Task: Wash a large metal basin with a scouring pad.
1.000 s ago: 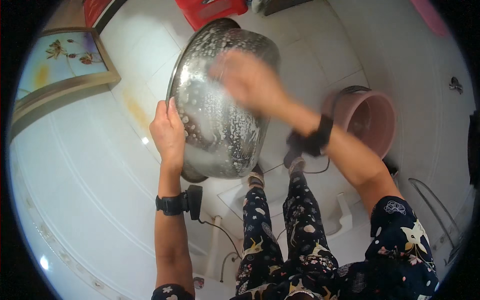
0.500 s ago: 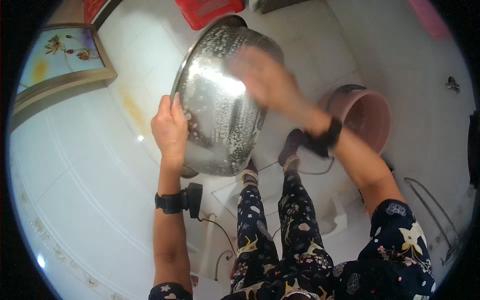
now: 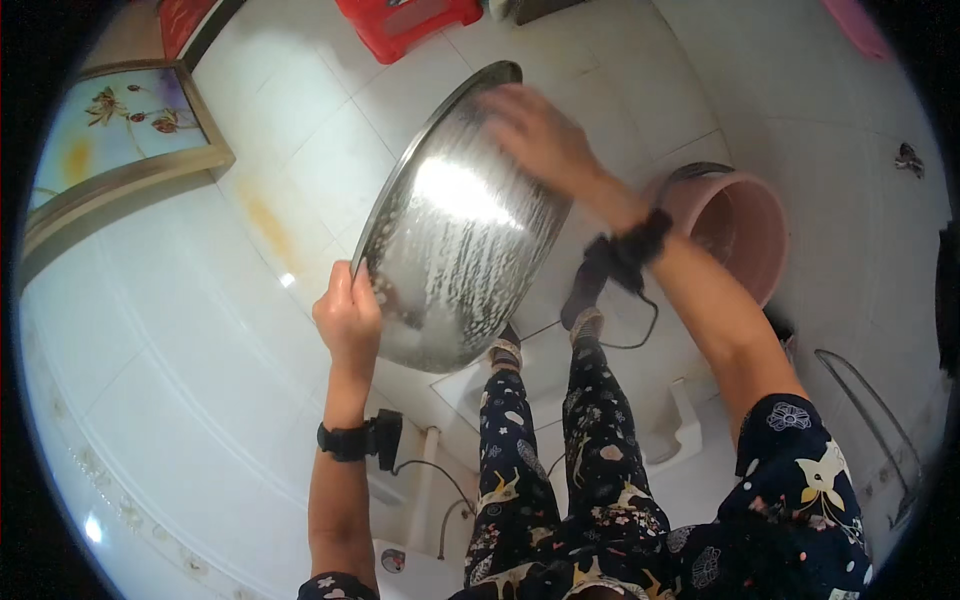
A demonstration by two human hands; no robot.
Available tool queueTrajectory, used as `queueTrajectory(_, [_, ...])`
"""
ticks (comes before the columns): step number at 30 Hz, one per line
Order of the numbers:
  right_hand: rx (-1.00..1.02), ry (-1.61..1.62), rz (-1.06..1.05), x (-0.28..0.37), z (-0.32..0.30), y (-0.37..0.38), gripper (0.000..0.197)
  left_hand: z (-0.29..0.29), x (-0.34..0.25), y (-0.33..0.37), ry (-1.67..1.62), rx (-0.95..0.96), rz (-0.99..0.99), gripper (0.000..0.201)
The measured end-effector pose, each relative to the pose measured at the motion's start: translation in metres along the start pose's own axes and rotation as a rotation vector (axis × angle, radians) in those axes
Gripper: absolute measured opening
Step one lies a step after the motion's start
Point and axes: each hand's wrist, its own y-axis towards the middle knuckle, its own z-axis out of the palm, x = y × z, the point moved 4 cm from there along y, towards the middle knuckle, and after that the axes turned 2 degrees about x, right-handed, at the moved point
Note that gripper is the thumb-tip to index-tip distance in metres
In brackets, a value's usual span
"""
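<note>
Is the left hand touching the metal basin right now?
Touching: the head view shows the left hand clasping the metal basin at its rim, thumb against the outer side.

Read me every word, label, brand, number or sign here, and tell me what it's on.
No readable text anywhere.
Metal basin: no lettering visible.
Pink bucket: none visible.
Framed picture: flowers, no readable words.
Small round patch, lower edge: too small to read.
</note>
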Motion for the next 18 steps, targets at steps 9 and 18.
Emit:
queueTrajectory(9, [-0.028,0.003,-0.267,0.098,0.022,-0.042,0.033,-0.011,0.023,-0.027,0.011,0.022,0.030,0.011])
queueTrajectory(18, [-0.004,-0.017,0.396,-0.005,0.028,0.021,0.030,-0.013,0.028,-0.021,0.005,-0.004,0.018,0.013])
